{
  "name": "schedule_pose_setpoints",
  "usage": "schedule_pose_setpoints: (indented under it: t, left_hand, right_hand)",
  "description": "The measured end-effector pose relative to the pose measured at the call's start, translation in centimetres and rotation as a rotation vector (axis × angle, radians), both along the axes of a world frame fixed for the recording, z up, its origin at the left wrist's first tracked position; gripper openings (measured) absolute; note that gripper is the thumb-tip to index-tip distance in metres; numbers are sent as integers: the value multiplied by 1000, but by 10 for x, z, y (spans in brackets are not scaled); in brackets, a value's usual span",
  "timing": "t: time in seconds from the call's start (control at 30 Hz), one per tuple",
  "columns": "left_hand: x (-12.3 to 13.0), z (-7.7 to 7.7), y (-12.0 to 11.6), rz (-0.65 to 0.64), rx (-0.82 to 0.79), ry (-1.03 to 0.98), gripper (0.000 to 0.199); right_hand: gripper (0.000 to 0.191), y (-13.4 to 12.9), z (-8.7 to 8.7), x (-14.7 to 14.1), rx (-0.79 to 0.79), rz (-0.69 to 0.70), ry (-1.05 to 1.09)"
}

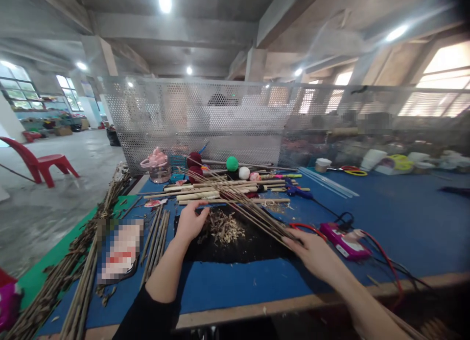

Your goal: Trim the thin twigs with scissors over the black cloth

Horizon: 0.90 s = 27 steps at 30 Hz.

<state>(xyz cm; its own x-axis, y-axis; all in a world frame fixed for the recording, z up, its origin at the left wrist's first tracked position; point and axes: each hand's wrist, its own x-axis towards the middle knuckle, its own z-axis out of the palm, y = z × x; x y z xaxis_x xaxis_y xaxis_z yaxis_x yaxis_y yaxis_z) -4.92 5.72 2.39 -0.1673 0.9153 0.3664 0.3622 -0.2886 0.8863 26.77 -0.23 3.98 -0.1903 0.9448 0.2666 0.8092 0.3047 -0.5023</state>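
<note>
My right hand [308, 249] is closed round the near end of a bundle of thin sticks [253, 214], which slants away to the far left over the bench. Fingers curved and thumb apart, my left hand [190, 221] is at the left edge of a black cloth [220, 254] with nothing visible in it. A pile of wood chips and bark bits [229, 228] lies on the cloth between my hands. Just beyond, thicker peeled sticks [220, 189] lie crosswise. Short brown sticks [156, 237] rest beside my left forearm.
Long rough branches [82, 261] lie along the left. A blurred-out flat object [121, 252] is near them. At right sit a purple power strip [345, 240] with cords and a blue glue gun [299, 191]. Yarn balls [232, 164], a pink-lidded jug [158, 168] and a perforated screen [198, 120] stand behind.
</note>
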Motion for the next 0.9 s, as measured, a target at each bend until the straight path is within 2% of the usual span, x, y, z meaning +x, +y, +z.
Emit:
schedule_pose_setpoints:
  t: [0.07, 0.13, 0.23, 0.33, 0.43, 0.63, 0.9]
  left_hand:
    - [4, 2, -4, 136, 162, 79, 21]
    - [8, 3, -7, 203, 245, 177, 20]
    - [11, 3, -7, 247, 252, 318, 20]
    - [12, 1, -6, 317, 225, 336, 21]
    - [12, -1, -6, 346, 238, 295, 26]
    - [14, -2, -7, 241, 222, 201, 45]
    - [21, -2, -3, 237, 69, -218, 35]
  right_hand:
    - [29, 5, 3, -25, -23, 35, -52]
    - [26, 8, 4, -46, -50, 49, -103]
    - [23, 9, 4, -68, -22, 36, -197]
    - [23, 8, 5, -83, 32, -3, -278]
    - [23, 7, 9, -92, 22, -3, -319]
    - [24, 11, 12, -102, -45, -29, -334]
    - [25, 7, 11, -105, -101, -54, -355]
